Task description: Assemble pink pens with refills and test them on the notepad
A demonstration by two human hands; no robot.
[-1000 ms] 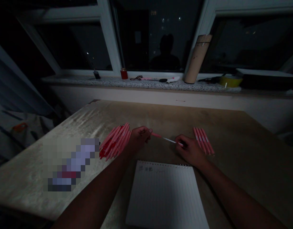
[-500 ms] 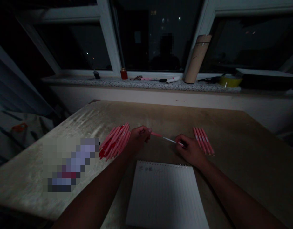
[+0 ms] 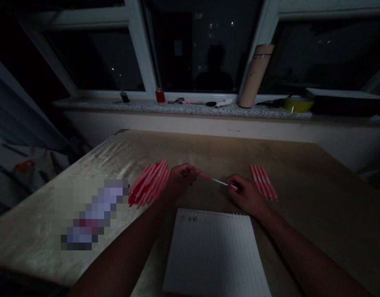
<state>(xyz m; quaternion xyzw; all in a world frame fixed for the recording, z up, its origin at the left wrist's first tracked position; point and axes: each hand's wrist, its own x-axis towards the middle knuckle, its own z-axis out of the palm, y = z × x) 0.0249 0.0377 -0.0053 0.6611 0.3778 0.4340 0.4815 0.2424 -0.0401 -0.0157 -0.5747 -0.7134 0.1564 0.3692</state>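
Observation:
Above the notepad, my left hand (image 3: 185,175) pinches the pink barrel (image 3: 205,176) of a pen. A thin white refill (image 3: 219,181) runs from the barrel's end to my right hand (image 3: 244,192), whose curled fingers are closed on it. A pinkish end piece shows between those fingers. Left of my left hand lies a pile of pink pens (image 3: 151,183), with some red showing among them. Several more pink pens (image 3: 264,183) lie side by side just right of my right hand.
A spiral-bound lined notepad (image 3: 216,255) with some handwriting lies in front of me on the table (image 3: 326,231). A blurred-out pale object (image 3: 97,214) is at the left. The windowsill (image 3: 140,105) holds a small red jar (image 3: 160,95), a cardboard tube (image 3: 256,76) and a yellow tape roll (image 3: 298,104).
My left hand has moved slightly right with the barrel, and less of the white refill shows between the hands. My right hand has stayed nearly still.

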